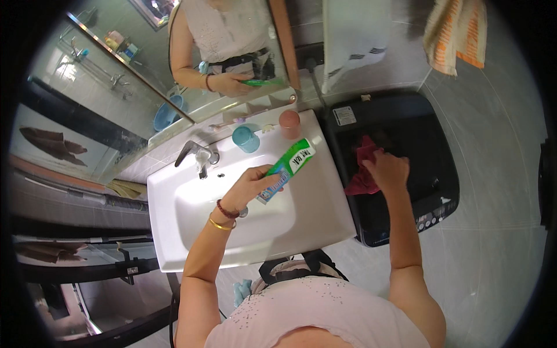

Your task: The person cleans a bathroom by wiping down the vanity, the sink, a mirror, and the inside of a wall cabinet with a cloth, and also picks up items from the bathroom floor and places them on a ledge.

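A green, white and blue toothpaste tube (292, 162) is held at its lower end by my left hand (247, 187), above the white washbasin (324, 209). The tube tilts up toward the right, its capped end near the basin's right side. My right hand (388, 170) grips a dark red cloth (364, 179) over the black lid of a top-loading washing machine (417, 130). The cloth hangs loosely, and its lower left tip reaches the machine's edge beside the basin. A teal cup (246, 140) and a pink cup (290, 125) stand on the basin's back ledge.
A single-lever faucet (196, 157) rises at the basin's back left. Behind the cups, a mirror (235, 52) covers the wall. A white towel (354, 39) and an orange-patterned towel (454, 35) hang over the machine. The machine's control buttons (431, 222) are along its front edge.
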Motion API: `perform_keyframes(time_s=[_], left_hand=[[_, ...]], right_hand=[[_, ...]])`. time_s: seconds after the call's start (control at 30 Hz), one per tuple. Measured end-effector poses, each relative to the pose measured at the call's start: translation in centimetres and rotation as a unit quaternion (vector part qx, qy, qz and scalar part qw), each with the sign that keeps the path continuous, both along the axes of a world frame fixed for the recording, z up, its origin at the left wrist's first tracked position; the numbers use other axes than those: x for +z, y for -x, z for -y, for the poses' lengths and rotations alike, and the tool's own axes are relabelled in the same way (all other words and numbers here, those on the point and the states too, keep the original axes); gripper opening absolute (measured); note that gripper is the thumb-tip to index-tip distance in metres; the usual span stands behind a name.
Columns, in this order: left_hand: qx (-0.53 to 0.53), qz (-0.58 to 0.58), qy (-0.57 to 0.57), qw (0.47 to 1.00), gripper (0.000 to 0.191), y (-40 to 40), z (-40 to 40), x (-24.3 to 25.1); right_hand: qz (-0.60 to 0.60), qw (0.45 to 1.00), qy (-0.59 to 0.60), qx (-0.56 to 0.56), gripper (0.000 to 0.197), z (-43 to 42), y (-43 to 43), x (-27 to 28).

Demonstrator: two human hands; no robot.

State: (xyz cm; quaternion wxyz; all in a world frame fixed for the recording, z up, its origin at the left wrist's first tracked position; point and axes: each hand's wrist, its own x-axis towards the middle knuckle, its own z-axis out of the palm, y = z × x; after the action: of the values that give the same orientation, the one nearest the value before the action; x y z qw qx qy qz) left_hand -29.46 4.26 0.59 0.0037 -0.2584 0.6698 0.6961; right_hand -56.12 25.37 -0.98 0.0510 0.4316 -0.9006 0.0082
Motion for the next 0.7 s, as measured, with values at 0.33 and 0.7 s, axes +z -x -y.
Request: perform_keyframes(time_s=[0.33, 0.7], left_hand=[[-0.059, -0.07, 0.049, 0.995, 0.03, -0.9, -1.4, 0.4], [0.238, -0.133, 0.221, 0.936, 0.045, -6.7, 1.9, -1.9]], right_hand=[[0.806, 0.506, 0.238, 0.191, 0.045, 5.5, -4.4, -4.0], [0.456, 0.692, 0.467, 0.308, 0.017, 14.0, -7.0, 2.2]])
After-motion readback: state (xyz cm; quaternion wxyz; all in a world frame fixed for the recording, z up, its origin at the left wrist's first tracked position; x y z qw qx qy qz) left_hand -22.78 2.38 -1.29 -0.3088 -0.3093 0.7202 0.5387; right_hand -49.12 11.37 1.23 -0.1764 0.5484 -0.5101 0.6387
